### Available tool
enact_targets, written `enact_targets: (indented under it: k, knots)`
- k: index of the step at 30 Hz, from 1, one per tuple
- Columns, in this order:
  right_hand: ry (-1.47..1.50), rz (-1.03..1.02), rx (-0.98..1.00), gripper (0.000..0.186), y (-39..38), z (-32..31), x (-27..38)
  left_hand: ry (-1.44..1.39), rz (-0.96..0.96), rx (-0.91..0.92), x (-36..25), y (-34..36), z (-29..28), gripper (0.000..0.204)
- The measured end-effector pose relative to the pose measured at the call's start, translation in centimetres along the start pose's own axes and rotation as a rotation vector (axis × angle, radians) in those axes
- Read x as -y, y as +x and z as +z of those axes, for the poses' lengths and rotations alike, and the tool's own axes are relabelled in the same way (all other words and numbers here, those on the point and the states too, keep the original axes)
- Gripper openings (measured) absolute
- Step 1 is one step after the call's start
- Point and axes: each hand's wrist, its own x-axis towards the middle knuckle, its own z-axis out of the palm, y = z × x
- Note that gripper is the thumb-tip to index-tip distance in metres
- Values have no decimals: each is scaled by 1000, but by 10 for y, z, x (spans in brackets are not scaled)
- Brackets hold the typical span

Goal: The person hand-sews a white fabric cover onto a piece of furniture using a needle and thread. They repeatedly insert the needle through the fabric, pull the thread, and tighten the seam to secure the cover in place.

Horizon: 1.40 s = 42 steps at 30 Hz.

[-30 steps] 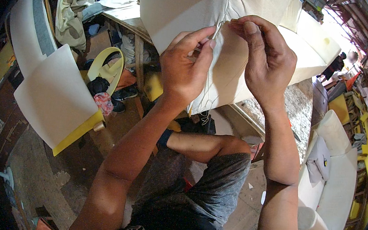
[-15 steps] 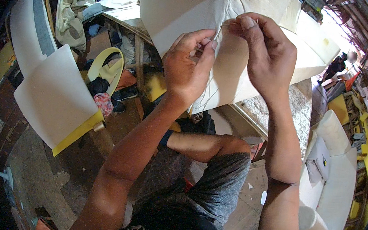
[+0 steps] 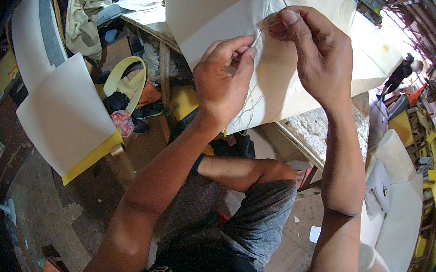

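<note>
Thumb and fingers of the right grip (image 3: 320, 56) look closed on a pale thread (image 3: 270, 25), as far as I can judge from my distant seat, and it runs toward the left grip (image 3: 223, 79). That left grip curls at the seam (image 3: 267, 7), thumb and forefinger nearly together; I cannot tell whether cloth or thread is between them. Below the left grip, loose strands (image 3: 251, 103) dangle along the cream-covered piece (image 3: 214, 15), which lies behind both grips, over the bench (image 3: 308, 129) showing below the right grip.

What worries me from here is tension: too hard a pull from the right grip could snap the thread or pucker the cover. Close together below the left grip, the strands could tangle and jam. Should the left grip slip, the seam could gape. Beneath both grips, the bent knee (image 3: 277, 170) might catch strands swinging lower
</note>
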Motion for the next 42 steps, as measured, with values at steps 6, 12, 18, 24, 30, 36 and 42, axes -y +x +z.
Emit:
enact_targets:
  k: [6,12,18,24,30,36,42]
  knots:
    - [2,195,214,32,13,-4,9,24,4,1,0,-1,-3,22]
    - [80,273,185,31,13,-3,6,-103,-68,45,0,-6,-8,23]
    - [370,235,-66,27,-3,8,9,-304,-177,103,5,-4,-13,31]
    - [433,262,-150,29,-18,12,16,-134,-180,124,-11,2,-7,31]
    - [495,313,-197,30,-26,13,21,19,-85,113,-12,1,-13,34]
    - [531,383,-179,28,-29,8,29,-357,-232,157,-12,-8,-15,35]
    - [345,315,-154,25,-33,6,32,-54,-234,149,-13,2,-12,29]
